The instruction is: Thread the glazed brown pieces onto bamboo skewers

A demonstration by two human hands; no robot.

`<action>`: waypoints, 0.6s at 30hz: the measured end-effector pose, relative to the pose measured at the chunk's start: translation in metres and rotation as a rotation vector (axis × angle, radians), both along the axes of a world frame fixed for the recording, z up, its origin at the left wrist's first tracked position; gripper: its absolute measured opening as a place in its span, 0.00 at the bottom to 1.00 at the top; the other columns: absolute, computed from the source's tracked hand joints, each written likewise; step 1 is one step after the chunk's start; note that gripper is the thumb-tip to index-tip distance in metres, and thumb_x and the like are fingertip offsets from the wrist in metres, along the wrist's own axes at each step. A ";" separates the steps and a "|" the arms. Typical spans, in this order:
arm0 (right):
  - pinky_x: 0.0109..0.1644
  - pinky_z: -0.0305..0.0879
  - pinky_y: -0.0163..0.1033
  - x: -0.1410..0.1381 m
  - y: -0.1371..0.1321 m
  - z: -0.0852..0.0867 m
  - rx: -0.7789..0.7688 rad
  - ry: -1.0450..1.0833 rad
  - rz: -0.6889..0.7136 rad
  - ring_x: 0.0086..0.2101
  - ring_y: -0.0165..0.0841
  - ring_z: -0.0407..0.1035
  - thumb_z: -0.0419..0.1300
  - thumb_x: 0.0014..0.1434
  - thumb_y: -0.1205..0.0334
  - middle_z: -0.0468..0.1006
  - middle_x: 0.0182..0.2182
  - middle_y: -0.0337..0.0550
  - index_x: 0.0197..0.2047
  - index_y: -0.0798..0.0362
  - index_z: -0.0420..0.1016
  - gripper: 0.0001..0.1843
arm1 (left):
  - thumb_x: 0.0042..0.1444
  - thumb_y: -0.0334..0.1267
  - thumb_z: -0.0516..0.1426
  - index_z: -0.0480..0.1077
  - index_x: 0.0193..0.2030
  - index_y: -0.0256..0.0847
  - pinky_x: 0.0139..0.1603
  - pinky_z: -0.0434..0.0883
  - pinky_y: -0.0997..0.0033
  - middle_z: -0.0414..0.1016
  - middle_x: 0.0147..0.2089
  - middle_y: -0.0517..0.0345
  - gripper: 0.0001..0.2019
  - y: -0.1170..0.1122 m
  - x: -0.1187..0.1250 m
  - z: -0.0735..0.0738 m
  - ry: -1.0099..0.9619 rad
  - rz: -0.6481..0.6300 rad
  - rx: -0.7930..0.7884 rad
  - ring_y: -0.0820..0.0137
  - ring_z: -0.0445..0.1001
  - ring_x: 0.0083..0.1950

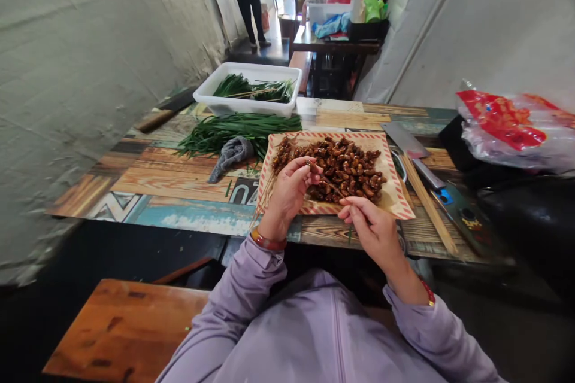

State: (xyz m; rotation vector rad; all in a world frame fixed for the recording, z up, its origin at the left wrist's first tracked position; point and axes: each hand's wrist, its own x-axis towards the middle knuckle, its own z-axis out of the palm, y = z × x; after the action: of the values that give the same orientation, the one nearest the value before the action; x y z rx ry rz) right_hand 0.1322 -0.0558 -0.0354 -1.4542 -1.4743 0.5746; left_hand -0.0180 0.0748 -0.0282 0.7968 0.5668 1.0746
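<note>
The thin skewer (333,187) spans both hands (287,191) (glossy brown pieces (350,158) beyond).

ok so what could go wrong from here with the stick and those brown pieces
The thin stick spans the gap between the left hand and right hand, so a slip might poke the left fingers.

The cleaver lies uncovered just right of the striped paper; a careless reach that way could meet its blade.

The brown pieces are heaped loosely, so a knock might push some off the paper.
</note>
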 end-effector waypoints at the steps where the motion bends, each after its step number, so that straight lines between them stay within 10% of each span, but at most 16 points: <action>1: 0.39 0.71 0.40 0.000 0.001 0.000 0.029 -0.022 -0.012 0.33 0.32 0.74 0.52 0.66 0.60 0.80 0.34 0.42 0.45 0.49 0.74 0.11 | 0.49 0.36 0.62 0.72 0.41 0.36 0.37 0.69 0.74 0.76 0.34 0.55 0.12 0.000 0.000 -0.001 0.000 0.001 -0.002 0.75 0.74 0.33; 9: 0.18 0.61 0.32 -0.009 0.006 0.000 -0.052 0.280 0.003 0.20 0.24 0.64 0.54 0.65 0.56 0.72 0.35 0.40 0.45 0.47 0.74 0.10 | 0.51 0.37 0.61 0.73 0.42 0.36 0.37 0.69 0.74 0.77 0.34 0.55 0.12 0.000 -0.002 -0.002 0.012 -0.009 0.016 0.76 0.73 0.32; 18: 0.40 0.72 0.41 -0.012 0.001 0.007 0.162 -0.249 -0.135 0.34 0.35 0.75 0.55 0.62 0.65 0.81 0.34 0.43 0.41 0.48 0.77 0.10 | 0.50 0.37 0.62 0.73 0.42 0.36 0.38 0.69 0.74 0.77 0.34 0.54 0.13 -0.002 -0.001 -0.003 0.020 -0.018 0.058 0.75 0.73 0.33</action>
State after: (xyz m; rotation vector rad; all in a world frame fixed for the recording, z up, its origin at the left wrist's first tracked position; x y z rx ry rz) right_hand 0.1199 -0.0549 -0.0280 -1.5227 -1.5596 0.1918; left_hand -0.0193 0.0728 -0.0312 0.8625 0.5461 1.0714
